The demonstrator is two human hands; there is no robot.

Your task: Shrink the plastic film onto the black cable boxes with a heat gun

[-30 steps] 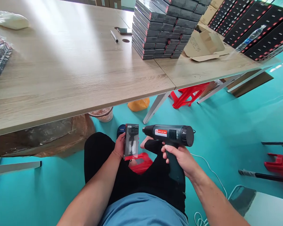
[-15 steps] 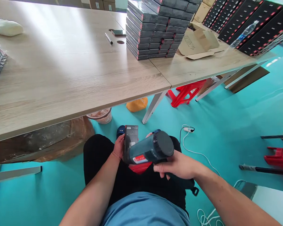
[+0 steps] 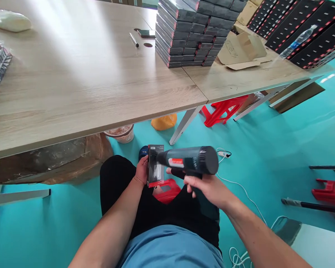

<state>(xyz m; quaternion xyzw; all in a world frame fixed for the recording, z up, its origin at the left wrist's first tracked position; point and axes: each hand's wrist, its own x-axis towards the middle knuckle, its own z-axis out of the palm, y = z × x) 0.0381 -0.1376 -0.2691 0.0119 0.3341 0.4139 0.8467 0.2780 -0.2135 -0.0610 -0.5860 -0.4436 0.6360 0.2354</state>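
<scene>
My left hand (image 3: 142, 170) grips the left edge of a flat black box (image 3: 155, 175) with a red lower end, held upright above my lap. In my right hand (image 3: 202, 188) is a dark green heat gun (image 3: 188, 159) with a red label, my fingers wrapped round its handle. The gun lies nearly level, its nozzle pointing left at the face of the box. The nozzle overlaps the box in this view, so I cannot tell whether they touch. Below the box, part of a red stool (image 3: 167, 190) shows between my legs.
A wooden table (image 3: 100, 85) stands in front, bearing a tall stack of wrapped black boxes (image 3: 195, 37), a phone (image 3: 146, 33), a pen (image 3: 134, 40) and torn cardboard (image 3: 242, 50). Beneath it are a waste bin (image 3: 123, 134) and a yellow bag (image 3: 164, 122). A white cable (image 3: 242, 190) crosses the floor.
The heat gun has swung more level and moved right and slightly up, its nozzle now over the box's face. More of the box shows. My left hand stays on its edge.
</scene>
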